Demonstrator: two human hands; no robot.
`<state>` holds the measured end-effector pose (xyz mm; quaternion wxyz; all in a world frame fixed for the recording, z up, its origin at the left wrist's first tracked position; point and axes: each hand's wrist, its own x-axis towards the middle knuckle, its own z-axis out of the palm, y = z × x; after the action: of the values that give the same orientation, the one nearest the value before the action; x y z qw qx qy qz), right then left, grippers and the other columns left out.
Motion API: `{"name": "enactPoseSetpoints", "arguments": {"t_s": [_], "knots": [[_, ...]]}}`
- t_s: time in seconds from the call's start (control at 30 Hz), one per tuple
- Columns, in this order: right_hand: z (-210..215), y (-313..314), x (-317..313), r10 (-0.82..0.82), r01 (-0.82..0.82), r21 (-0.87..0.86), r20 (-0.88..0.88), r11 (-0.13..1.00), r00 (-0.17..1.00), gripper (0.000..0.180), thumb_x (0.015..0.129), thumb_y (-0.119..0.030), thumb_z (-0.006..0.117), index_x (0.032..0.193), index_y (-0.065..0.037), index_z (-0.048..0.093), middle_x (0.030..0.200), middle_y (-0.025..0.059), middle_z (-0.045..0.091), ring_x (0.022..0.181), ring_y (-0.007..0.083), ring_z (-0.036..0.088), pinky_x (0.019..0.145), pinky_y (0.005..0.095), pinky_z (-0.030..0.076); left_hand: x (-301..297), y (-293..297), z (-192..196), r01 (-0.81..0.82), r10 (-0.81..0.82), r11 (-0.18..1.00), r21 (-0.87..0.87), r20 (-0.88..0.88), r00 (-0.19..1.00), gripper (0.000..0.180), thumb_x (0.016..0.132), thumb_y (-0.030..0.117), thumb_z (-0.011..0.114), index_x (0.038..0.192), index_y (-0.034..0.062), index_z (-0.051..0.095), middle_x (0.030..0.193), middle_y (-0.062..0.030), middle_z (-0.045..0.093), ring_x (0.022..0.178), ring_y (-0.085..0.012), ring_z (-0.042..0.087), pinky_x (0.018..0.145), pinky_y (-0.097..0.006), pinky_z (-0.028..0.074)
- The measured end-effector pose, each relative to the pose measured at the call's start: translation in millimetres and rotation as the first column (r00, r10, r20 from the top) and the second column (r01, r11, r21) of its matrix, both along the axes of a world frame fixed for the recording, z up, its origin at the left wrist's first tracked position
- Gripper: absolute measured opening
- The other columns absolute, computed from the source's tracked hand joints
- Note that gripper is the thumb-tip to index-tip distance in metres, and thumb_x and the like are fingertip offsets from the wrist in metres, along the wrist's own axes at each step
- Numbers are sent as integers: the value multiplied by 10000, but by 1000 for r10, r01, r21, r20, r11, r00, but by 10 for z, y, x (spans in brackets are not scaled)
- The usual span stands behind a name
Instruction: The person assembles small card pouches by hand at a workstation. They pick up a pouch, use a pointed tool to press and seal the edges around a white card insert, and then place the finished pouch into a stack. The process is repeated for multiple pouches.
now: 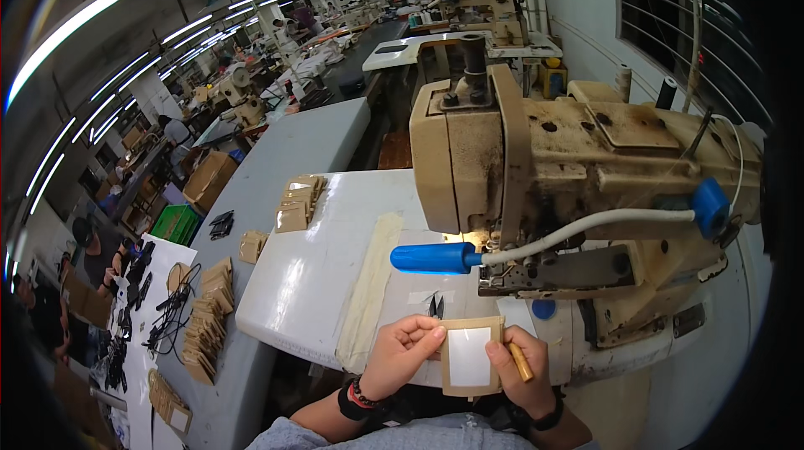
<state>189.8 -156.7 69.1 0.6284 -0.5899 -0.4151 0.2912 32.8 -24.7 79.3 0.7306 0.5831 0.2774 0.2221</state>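
Just in front of my body I hold a flat tan piece with a white rectangular panel (470,358), raised at the sewing table's near edge. My left hand (397,356) is closed on its left edge, thumb and fingers pinching it. My right hand (529,387) grips the right edge with the thumb on the front. A golden-brown, rod-like handle (521,362) also sticks out of my right hand; its far end is hidden. Dark pointed snips (435,307) show just above my left fingers; whether they lie on the table or touch the hand I cannot tell.
A worn beige sewing machine (553,131) stands at the right, with a blue lamp (434,258) over the white table (293,299). Stacks of tan pieces (205,328) lie at the left, with another stack (299,203) at the table's far corner. People (100,253) work at far left.
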Motion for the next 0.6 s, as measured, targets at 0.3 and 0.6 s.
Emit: {"name": "enactPoseSetpoints", "arguments": {"t_s": [0.3,0.6], "knots": [[29,68,-119,28,-27,-47,2,999,1000,249,908,-191,622,761,-1,555,581,0,521,525,42,436,474,230,365,-45,70,-125,-88,85,996,30,67,994,129,922,115,593,911,-13,581,802,-64,667,720,-86,617,655,-232,502],[14,206,-216,53,-53,-27,-6,998,999,220,906,-167,623,774,-2,561,599,-11,512,552,40,434,483,231,363,-145,128,-146,-163,158,986,44,114,981,112,919,91,598,908,-19,579,802,-53,663,710,-56,603,635,-198,485]]}}
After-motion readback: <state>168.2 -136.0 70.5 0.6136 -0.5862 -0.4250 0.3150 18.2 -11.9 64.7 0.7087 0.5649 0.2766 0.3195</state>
